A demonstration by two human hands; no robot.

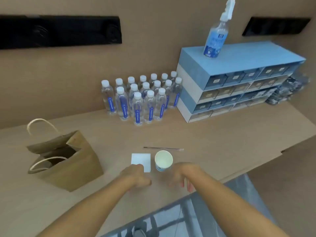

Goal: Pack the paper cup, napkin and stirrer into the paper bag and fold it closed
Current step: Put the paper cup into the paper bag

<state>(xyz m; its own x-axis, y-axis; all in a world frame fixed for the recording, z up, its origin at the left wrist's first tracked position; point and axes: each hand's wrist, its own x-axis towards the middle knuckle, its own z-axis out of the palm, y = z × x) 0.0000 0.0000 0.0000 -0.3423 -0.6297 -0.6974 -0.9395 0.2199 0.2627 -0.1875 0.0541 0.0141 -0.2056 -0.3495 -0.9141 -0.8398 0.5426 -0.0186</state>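
Observation:
A brown paper bag (71, 166) with white rope handles stands open at the left of the table. A white folded napkin (141, 159) lies flat at the centre, with the paper cup (163, 160) upright just to its right. Behind both lies a thin dark stirrer (163, 148). My left hand (136, 177) rests at the napkin's near edge, fingers curled over its corner; whether it grips the napkin is unclear. My right hand (182, 177) hangs just right of and nearer than the cup, fingers apart and pointing down, holding nothing.
Several water bottles (142, 98) stand in a cluster at the back of the table (222, 142). A blue and white stack of drawer boxes (230, 82) sits at the back right with a spray bottle (216, 33) on top. The table's front edge runs diagonally on the right.

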